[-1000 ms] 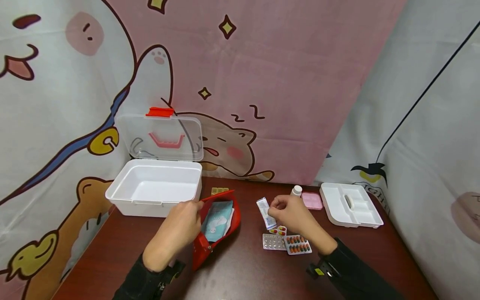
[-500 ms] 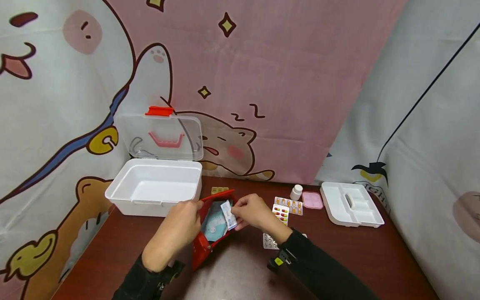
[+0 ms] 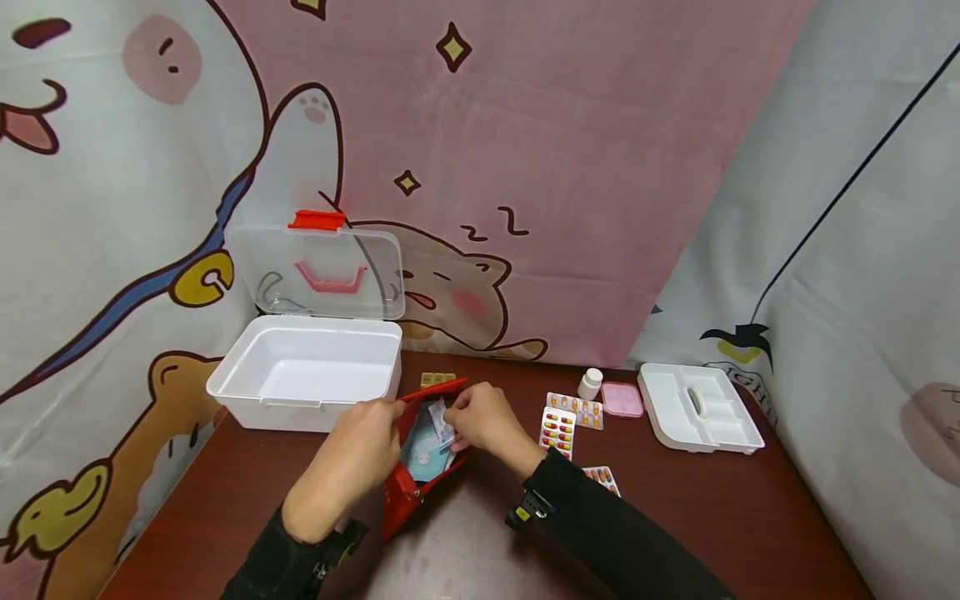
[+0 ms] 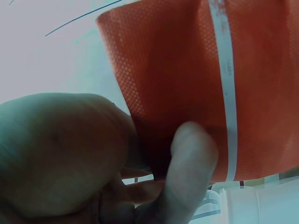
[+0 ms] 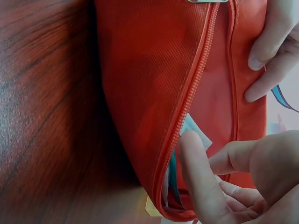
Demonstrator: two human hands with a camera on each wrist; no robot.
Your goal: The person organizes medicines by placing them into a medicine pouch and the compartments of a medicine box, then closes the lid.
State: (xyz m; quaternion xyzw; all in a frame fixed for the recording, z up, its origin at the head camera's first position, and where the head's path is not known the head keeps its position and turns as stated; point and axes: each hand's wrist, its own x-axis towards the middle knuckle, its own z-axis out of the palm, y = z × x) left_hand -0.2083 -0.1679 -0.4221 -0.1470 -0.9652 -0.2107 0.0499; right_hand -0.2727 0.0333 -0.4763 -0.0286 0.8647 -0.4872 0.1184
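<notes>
My left hand [image 3: 356, 462] grips the upper left edge of a red zip pouch [image 3: 400, 502] and keeps its mouth apart. Inside lies a teal packet with a cartoon print [image 3: 423, 457]. At the pouch's opening my right hand [image 3: 487, 423] pinches a small white sachet with blue print [image 3: 439, 423], which lies partly inside, over the teal packet. In the right wrist view, fingertips partly cover the white sachet [image 5: 200, 134], beside the zip. The left wrist view has my left thumb [image 4: 194, 158] against the red fabric [image 4: 173, 70].
An open white box [image 3: 303, 408] with a clear raised lid [image 3: 318, 258] stands at the left. Right of my hand are blister packs [image 3: 557, 429], a white bottle [image 3: 590, 383], a pink case [image 3: 622, 400] and a white divided tray [image 3: 701, 408]. A yellow blister [image 3: 437, 379] lies behind the pouch.
My right hand picked the white sachet up from beside the blister packs, carried it left and lowered it into the pouch's mouth. My left hand has stayed on the pouch.
</notes>
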